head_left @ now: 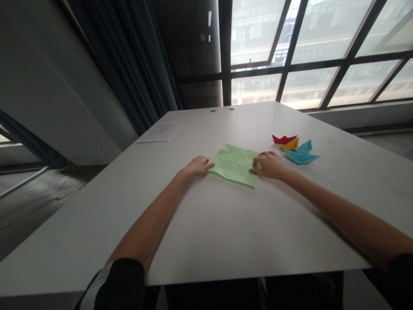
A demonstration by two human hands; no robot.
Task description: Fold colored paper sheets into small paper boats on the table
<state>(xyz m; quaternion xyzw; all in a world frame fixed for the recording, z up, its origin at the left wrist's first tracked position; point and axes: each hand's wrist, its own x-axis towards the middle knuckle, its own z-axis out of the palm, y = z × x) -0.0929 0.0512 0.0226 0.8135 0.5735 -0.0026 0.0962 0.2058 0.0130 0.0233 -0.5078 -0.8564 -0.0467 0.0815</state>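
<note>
A creased light green paper square [234, 164] lies flat on the white table [226, 224]. My left hand [199, 165] rests at the sheet's left corner, fingers curled, fingertips touching its edge. My right hand [269, 165] sits on the sheet's right edge with the fingers bent and pressed down on the paper. Neither hand lifts the sheet.
To the right of the sheet lie three folded paper boats: red [283, 139], yellow [291, 144] and blue [301, 154]. A printed white sheet [159, 132] lies at the far left of the table. Dark curtain and large windows stand behind.
</note>
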